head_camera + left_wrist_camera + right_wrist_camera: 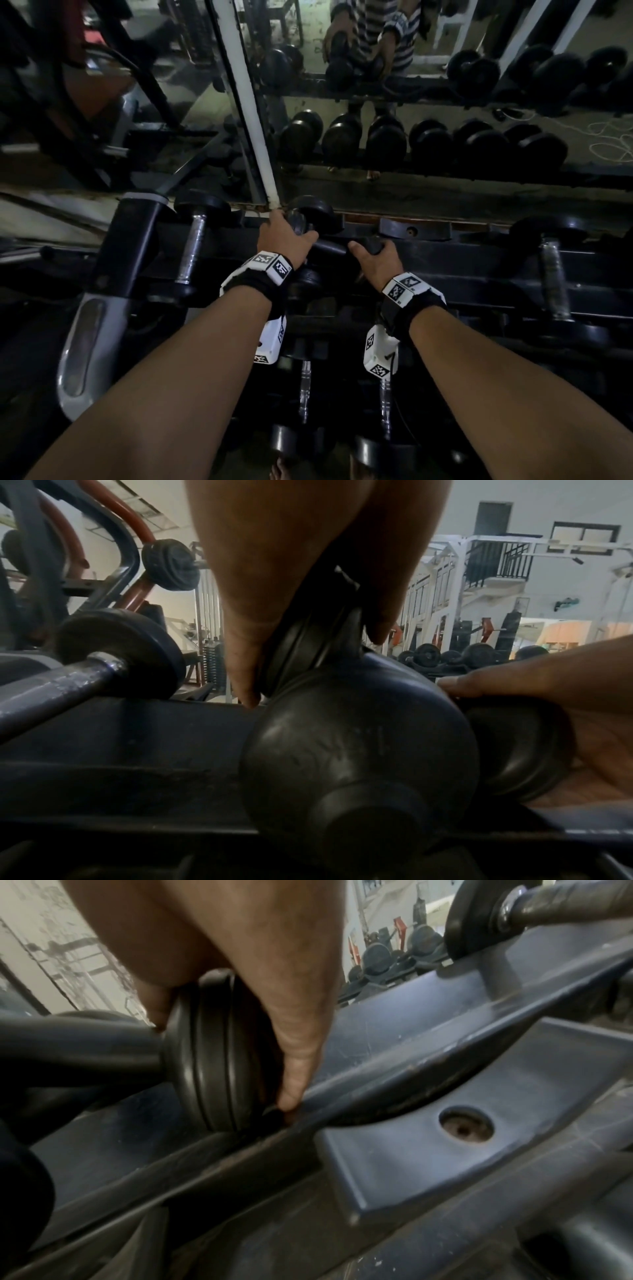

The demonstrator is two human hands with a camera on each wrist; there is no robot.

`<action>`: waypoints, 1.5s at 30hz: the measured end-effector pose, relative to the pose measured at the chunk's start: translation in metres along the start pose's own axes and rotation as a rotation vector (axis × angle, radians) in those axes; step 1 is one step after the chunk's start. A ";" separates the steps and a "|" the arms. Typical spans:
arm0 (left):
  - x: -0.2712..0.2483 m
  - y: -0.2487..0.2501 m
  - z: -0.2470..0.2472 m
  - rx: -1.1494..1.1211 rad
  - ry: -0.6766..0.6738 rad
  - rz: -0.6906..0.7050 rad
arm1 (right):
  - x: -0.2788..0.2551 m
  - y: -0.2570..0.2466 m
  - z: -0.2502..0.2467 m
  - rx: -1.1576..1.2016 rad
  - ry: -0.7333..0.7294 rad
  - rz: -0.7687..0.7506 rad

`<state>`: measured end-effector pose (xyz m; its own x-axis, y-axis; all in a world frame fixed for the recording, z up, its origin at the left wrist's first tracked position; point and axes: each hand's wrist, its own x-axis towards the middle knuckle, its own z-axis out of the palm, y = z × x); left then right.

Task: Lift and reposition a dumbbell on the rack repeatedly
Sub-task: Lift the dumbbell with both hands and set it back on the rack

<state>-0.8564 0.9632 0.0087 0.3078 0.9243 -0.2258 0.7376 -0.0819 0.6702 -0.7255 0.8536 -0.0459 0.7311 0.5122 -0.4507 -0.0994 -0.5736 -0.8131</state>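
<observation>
A black dumbbell (330, 247) with a thick dark handle (85, 1047) lies crosswise on the top tier of the dark rack (479, 260). My left hand (291, 236) grips its left ribbed end disc (301, 647), thumb (240, 642) on one side and fingers on the other. My right hand (373, 255) curls round the right end disc (212, 1056), a finger (298, 1042) reaching down to the rack rail. A large round black head (359, 737) fills the foreground of the left wrist view and hides the handle there.
A chrome-handled dumbbell (193, 246) sits to the left and another (553, 274) to the right. An unoccupied saddle (445, 1137) is just right of my right hand. More dumbbells (305, 387) lie on the lower tier. A mirror (411, 192) and a white post (250, 102) stand behind.
</observation>
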 end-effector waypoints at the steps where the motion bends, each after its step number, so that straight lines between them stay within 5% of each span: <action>1: -0.004 -0.002 0.000 0.019 -0.004 -0.001 | -0.001 0.001 -0.001 -0.020 -0.012 -0.007; 11: -0.052 -0.028 -0.044 0.067 0.059 -0.035 | -0.040 -0.017 -0.011 -0.200 0.048 0.023; 16: -0.072 -0.040 -0.093 0.020 0.111 0.025 | -0.082 -0.057 -0.006 -0.217 0.120 -0.192; 21: -0.096 -0.078 -0.134 -0.039 0.131 0.072 | -0.134 -0.087 0.037 -0.224 0.047 -0.316; 29: -0.114 -0.161 -0.170 -0.131 0.164 -0.050 | -0.192 -0.086 0.121 -0.253 -0.047 -0.365; 36: -0.101 -0.188 -0.171 -0.192 0.194 -0.112 | -0.188 -0.102 0.158 -0.310 -0.072 -0.383; 45: -0.038 -0.185 -0.164 -0.217 0.214 -0.189 | -0.116 -0.152 0.200 -0.349 -0.152 -0.440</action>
<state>-1.1031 1.0041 0.0091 0.0286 0.9745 -0.2226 0.6176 0.1579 0.7705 -0.9299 1.0093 0.0559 0.5458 0.8212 -0.1665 0.4393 -0.4496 -0.7777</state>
